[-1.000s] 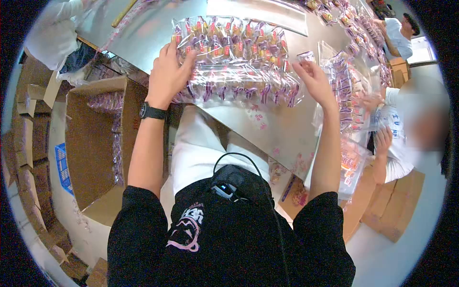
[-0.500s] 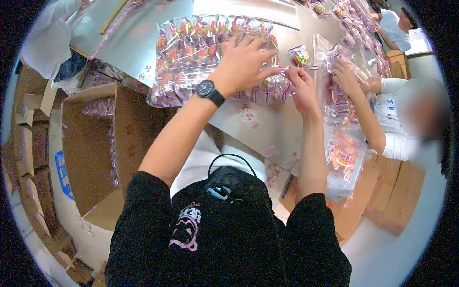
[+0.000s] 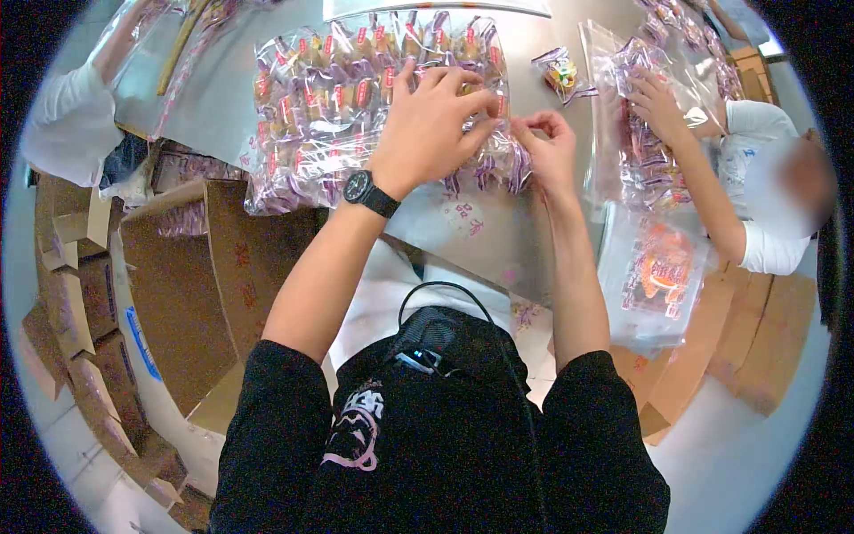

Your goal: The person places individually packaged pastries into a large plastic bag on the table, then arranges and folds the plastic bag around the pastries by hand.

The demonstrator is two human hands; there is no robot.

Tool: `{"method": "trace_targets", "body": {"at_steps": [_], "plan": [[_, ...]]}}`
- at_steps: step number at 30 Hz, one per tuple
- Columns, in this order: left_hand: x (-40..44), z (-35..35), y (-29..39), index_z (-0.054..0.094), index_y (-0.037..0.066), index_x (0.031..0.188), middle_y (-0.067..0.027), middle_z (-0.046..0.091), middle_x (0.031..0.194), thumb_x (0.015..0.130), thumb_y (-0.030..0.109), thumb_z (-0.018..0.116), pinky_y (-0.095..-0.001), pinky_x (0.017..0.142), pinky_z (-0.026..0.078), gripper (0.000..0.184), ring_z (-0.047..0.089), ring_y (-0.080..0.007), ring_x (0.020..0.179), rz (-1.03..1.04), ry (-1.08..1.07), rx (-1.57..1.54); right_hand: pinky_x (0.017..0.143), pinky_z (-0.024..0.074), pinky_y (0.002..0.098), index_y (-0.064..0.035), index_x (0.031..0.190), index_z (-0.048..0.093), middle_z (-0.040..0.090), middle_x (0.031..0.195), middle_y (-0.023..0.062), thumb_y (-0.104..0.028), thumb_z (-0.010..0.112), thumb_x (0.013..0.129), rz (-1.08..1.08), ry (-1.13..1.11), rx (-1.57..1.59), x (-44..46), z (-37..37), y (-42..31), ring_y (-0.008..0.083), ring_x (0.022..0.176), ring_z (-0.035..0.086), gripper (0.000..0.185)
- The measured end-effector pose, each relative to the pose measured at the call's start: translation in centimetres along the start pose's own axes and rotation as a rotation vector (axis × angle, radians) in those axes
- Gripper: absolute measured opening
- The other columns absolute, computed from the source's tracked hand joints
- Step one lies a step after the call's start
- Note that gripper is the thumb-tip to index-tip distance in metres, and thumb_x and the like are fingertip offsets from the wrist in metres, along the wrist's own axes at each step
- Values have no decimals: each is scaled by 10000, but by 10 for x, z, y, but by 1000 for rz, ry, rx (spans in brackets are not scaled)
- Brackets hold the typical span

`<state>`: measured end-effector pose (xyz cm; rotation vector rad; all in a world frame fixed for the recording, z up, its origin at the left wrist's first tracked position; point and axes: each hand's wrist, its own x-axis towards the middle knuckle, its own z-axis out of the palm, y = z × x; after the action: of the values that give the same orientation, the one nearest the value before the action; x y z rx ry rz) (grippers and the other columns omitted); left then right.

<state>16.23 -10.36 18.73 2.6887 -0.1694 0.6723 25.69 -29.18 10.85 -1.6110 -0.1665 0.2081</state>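
A large clear plastic bag (image 3: 294,191), filled with rows of small purple-and-clear snack packets with red labels, lies flat on the metal table. My left hand (image 3: 434,125), a black watch at its wrist, rests over the bag's right half with its fingers spread. At the bag's right edge, my right hand (image 3: 549,149) has its thumb and fingers bent together on the film there. The exact pinch is partly hidden. One loose snack packet (image 3: 559,75) lies on the table just beyond my right hand.
At right, a co-worker's hand (image 3: 658,107) rests on another filled bag (image 3: 636,147). A stack of printed plastic bags (image 3: 658,276) lies nearer me. An open cardboard box (image 3: 169,303) holding packets stands at left. Another person's white sleeve (image 3: 71,125) shows at far left.
My left thumb has drawn back from the fingers of my right hand, and a gap now shows between them. The filled bag sits further left in view.
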Motion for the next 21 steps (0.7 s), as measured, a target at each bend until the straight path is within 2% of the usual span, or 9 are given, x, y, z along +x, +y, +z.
{"method": "trace_targets", "body": {"at_steps": [2, 5, 8, 11, 14, 17, 18, 21], "plan": [[-4, 0, 6, 702, 179, 1056, -36, 643, 1247, 925, 398, 664, -588, 1137, 297, 257, 570, -279, 1207, 1, -8, 18, 666, 512, 290, 28, 964, 732, 721, 936, 83, -156, 817, 851, -71, -72, -159, -3, -7, -11, 133, 729, 629, 231], [-2, 0, 7, 704, 178, 1051, -36, 641, 1260, 926, 403, 661, -588, 1143, 293, 260, 568, -279, 1218, -10, -22, 23, 681, 513, 300, 26, 1028, 747, 721, 925, 75, -177, 804, 853, -223, -41, -477, -7, -14, -17, 136, 749, 633, 274], [-5, -2, 4, 706, 182, 1060, -37, 637, 1278, 929, 418, 654, -590, 1149, 286, 275, 564, -278, 1231, -6, -17, 14, 723, 532, 321, 23, 1093, 743, 733, 968, 88, -244, 769, 898, -159, -189, -578, -10, -20, -31, 163, 802, 666, 332], [-7, 0, 3, 710, 189, 1086, -37, 634, 1293, 934, 432, 645, -597, 1151, 280, 294, 563, -275, 1241, 3, -3, 2, 805, 539, 331, 36, 1161, 710, 737, 1044, 106, -300, 722, 944, -201, -251, -335, -18, -21, -23, 181, 893, 683, 401], [-8, 1, 0, 714, 187, 1120, -35, 633, 1304, 950, 416, 632, -613, 1143, 281, 297, 558, -262, 1264, -4, 1, -4, 870, 527, 315, 51, 1246, 657, 724, 1105, 129, -326, 696, 970, 16, -281, -158, -42, -4, -42, 186, 969, 675, 468], [-5, 8, -9, 713, 172, 1129, -35, 646, 1288, 971, 393, 609, -632, 1146, 260, 291, 558, -255, 1272, -22, 34, -117, 875, 523, 298, 63, 1303, 607, 717, 1116, 140, -337, 712, 963, 98, -259, -189, -33, -2, -47, 178, 977, 669, 536], [-2, 1, -8, 719, 129, 1122, -67, 686, 1208, 968, 295, 639, -558, 1103, 367, 240, 608, -275, 1201, -29, 74, -162, 861, 526, 294, 62, 1285, 620, 721, 1101, 136, -335, 718, 959, 103, -235, -151, -29, -4, -46, 174, 962, 672, 523], [1, -32, -10, 722, 77, 1100, -110, 711, 1122, 943, 193, 676, -448, 1003, 477, 201, 653, -305, 1108, -73, 192, -480, 828, 531, 285, 58, 1234, 656, 732, 1058, 123, -325, 731, 948, 112, -211, -133, -23, -5, -47, 162, 927, 678, 484]]}}
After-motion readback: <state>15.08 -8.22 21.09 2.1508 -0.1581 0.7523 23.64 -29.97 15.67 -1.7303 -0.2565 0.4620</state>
